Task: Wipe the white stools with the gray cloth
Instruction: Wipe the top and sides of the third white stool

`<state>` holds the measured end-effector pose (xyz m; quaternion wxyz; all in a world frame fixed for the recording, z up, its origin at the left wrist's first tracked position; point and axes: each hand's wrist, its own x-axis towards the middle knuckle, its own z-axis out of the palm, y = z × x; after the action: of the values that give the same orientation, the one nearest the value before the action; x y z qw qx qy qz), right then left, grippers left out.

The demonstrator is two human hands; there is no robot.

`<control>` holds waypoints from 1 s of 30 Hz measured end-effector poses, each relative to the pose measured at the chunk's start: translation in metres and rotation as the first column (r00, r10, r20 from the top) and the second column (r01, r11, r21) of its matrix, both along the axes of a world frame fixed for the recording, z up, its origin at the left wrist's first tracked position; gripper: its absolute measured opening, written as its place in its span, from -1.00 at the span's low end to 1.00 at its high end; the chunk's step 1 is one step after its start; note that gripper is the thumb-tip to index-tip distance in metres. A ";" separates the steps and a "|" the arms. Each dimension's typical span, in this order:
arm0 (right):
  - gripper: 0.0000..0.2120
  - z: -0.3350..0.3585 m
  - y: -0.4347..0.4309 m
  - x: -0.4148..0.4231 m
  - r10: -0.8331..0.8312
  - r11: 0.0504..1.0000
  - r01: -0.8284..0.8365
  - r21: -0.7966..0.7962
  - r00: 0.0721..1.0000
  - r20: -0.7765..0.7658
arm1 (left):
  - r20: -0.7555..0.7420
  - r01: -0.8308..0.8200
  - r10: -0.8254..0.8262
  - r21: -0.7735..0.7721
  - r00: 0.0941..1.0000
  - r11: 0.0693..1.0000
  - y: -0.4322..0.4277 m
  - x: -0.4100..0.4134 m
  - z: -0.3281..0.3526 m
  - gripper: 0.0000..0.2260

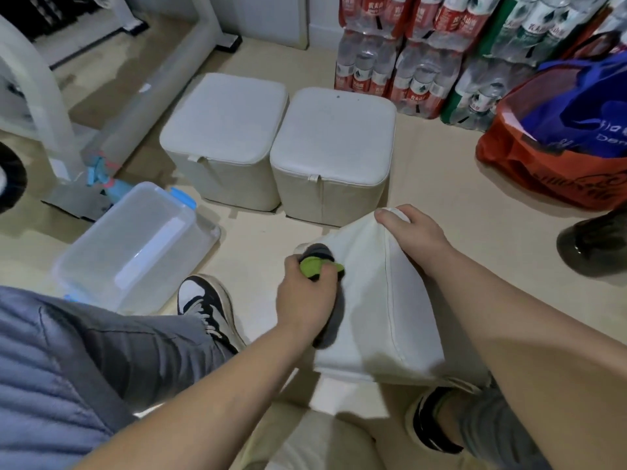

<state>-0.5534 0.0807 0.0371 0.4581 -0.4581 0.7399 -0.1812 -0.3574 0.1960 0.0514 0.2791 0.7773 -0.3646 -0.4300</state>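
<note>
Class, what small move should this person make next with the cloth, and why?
Probably drag the gray cloth along the side of the tilted stool: the left hand grips it against that face's far end, while the right hand steadies a corner.

Only blurred, unreadable print on bottle labels (419, 90)

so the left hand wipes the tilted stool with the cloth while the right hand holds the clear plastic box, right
No. The head view shows the right hand gripping a top corner of the tilted stool; the clear plastic box lies apart. The left hand does hold the cloth against that stool.
</note>
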 end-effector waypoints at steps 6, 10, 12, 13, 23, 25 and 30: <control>-0.47 -0.006 0.006 -0.008 -0.071 0.997 0.071 -0.011 0.996 0.063 | 0.060 0.417 -0.423 -0.337 0.904 0.844 0.049 -0.025 0.036 -0.59; -0.50 -0.005 0.023 -0.012 -0.112 0.994 0.113 -0.010 0.991 0.071 | 0.187 0.418 -0.380 -0.251 0.906 0.873 0.072 0.030 -0.020 -0.49; -0.50 0.000 0.029 -0.009 -0.125 0.992 0.125 0.000 0.988 0.088 | 0.224 0.215 -0.196 -0.063 0.955 0.975 0.082 0.059 -0.043 -0.53; -0.51 0.003 0.031 -0.008 -0.129 0.992 0.129 0.008 0.987 0.097 | 0.210 0.080 -0.086 0.037 0.974 0.996 0.082 0.070 -0.050 -0.56; -0.43 0.022 0.052 0.012 0.031 0.999 -0.029 -0.038 0.998 0.049 | 0.079 0.261 -0.251 -0.411 0.965 0.873 0.000 0.011 0.032 -0.57; -0.45 0.024 0.054 0.015 0.040 0.998 -0.036 -0.057 0.997 0.069 | 0.215 0.475 -0.423 -0.409 0.880 0.780 0.002 -0.004 0.027 -0.46; -0.56 0.023 0.056 0.004 0.024 0.997 -0.018 -0.069 0.996 0.082 | 0.267 0.399 -0.323 -0.317 0.908 0.861 0.004 0.018 -0.016 -0.45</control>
<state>-0.5489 0.1366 0.0600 0.4744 -0.4734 0.7088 -0.2203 -0.3390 0.2004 0.0351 0.2933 0.6695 -0.6042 -0.3173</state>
